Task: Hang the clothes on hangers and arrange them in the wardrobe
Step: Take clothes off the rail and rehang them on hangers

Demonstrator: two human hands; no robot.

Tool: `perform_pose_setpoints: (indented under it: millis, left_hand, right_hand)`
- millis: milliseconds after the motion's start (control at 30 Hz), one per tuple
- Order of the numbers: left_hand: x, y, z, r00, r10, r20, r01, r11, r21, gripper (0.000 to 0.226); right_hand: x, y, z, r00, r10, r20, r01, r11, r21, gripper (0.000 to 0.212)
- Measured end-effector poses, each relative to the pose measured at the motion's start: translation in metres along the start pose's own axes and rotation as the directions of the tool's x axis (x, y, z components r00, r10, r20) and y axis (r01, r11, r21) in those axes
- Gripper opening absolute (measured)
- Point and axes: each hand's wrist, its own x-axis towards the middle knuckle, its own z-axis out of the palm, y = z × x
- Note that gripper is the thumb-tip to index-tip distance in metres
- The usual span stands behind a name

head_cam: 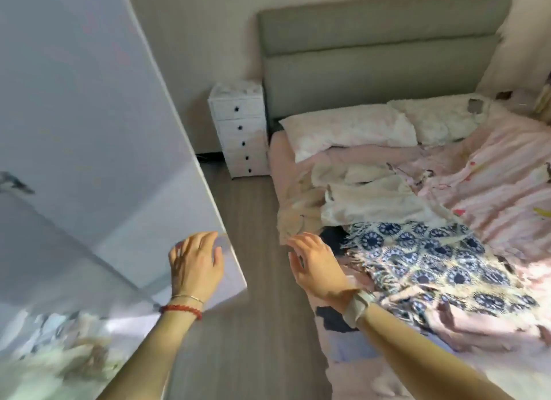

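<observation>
On the bed [492,173], clothes: patterned dress [432,259] at 3 o'clock of right hand [313,262], just beside; long axis 10-to-4. White top [372,203] at 1 o'clock. Right fingers released, empty, nearer. Left hand [195,265] flat on wardrobe door [89,131], fingers released.

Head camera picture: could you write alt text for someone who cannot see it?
Two bare hands reach forward in a bedroom: the left hand rests on the edge of a white wardrobe door, the right hand hovers open towards clothes on the bed, a cream garment and a blue patterned one.
</observation>
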Motion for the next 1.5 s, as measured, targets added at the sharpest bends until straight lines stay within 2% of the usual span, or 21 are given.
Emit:
perform_pose_setpoints:
  millis: [133,300,467,600,667,733,800,867,900,933,967,1033,1100,1267,1367,1433,1500]
  left_hand:
    - [-0.008,-0.115,-0.062,0.968,-0.198,-0.155,0.212,0.974,0.079,0.03]
    - [-0.051,-0.216,-0.135,0.859,-0.408,-0.309,0.47,0.868,0.162,0.027]
    - [-0.087,-0.285,-0.211,0.749,-0.415,-0.516,0.619,0.716,0.322,0.024]
    - [-0.098,-0.324,-0.256,0.666,-0.367,-0.649,0.708,0.584,0.397,0.026]
    - [-0.099,-0.343,-0.275,0.62,-0.386,-0.683,0.764,0.497,0.412,0.032]
    - [-0.101,-0.361,-0.29,0.574,-0.43,-0.697,0.811,0.413,0.413,0.038]
    - [-0.107,-0.378,-0.295,0.516,-0.501,-0.695,0.856,0.341,0.39,0.037]
    - [-0.114,-0.391,-0.295,0.45,-0.601,-0.661,0.892,0.27,0.362,0.048]
    - [-0.118,-0.396,-0.293,0.431,-0.636,-0.641,0.899,0.242,0.364,0.053]
    - [-0.121,-0.4,-0.291,0.423,-0.655,-0.626,0.9,0.22,0.377,0.057]
    - [-0.123,-0.403,-0.289,0.419,-0.663,-0.62,0.898,0.203,0.39,0.058]
    - [-0.126,-0.408,-0.287,0.42,-0.657,-0.626,0.896,0.192,0.4,0.06]
    - [-0.126,-0.411,-0.286,0.425,-0.64,-0.641,0.896,0.195,0.399,0.059]
    - [-0.121,-0.409,-0.282,0.389,-0.651,-0.652,0.917,0.206,0.342,0.054]
    - [-0.112,-0.399,-0.279,0.372,-0.638,-0.674,0.928,0.247,0.278,0.048]
    - [-0.102,-0.388,-0.272,0.428,-0.593,-0.681,0.903,0.316,0.292,0.046]
    - [-0.091,-0.375,-0.26,0.514,-0.556,-0.653,0.853,0.41,0.323,0.046]
  right_hand:
    - [0.071,-0.109,0.055,0.961,-0.255,0.11,0.251,0.967,0.051,0.039]
    - [0.118,-0.233,0.121,0.858,-0.481,0.179,0.452,0.873,0.181,0.037]
    - [0.144,-0.364,0.166,0.713,-0.673,0.194,0.57,0.718,0.399,0.032]
    - [0.162,-0.464,0.185,0.652,-0.742,0.156,0.564,0.612,0.555,0.03]
    - [0.174,-0.517,0.189,0.621,-0.768,0.155,0.531,0.558,0.638,0.032]
    - [0.184,-0.566,0.191,0.607,-0.765,0.218,0.401,0.531,0.747,0.035]
    - [0.19,-0.61,0.191,0.554,-0.739,0.384,0.174,0.554,0.814,0.041]
    - [0.192,-0.641,0.195,0.435,-0.71,0.553,-0.102,0.572,0.814,0.039]
    - [0.192,-0.651,0.199,0.388,-0.693,0.607,-0.204,0.578,0.79,0.031]
    - [0.193,-0.657,0.204,0.397,-0.674,0.622,-0.22,0.588,0.778,0.021]
    - [0.195,-0.662,0.209,0.462,-0.656,0.597,-0.145,0.608,0.78,0.012]
    - [0.201,-0.668,0.224,0.619,-0.644,0.45,0.047,0.602,0.797,0.021]
    - [0.208,-0.666,0.23,0.696,-0.636,0.334,0.104,0.55,0.829,0.028]
    - [0.219,-0.632,0.226,0.769,-0.618,0.164,0.164,0.439,0.884,0.026]
    - [0.222,-0.588,0.223,0.793,-0.59,0.151,0.179,0.462,0.869,0.021]
    - [0.222,-0.55,0.221,0.809,-0.566,0.162,0.182,0.502,0.845,0.031]
    - [0.222,-0.509,0.216,0.842,-0.517,0.156,0.19,0.553,0.811,0.042]
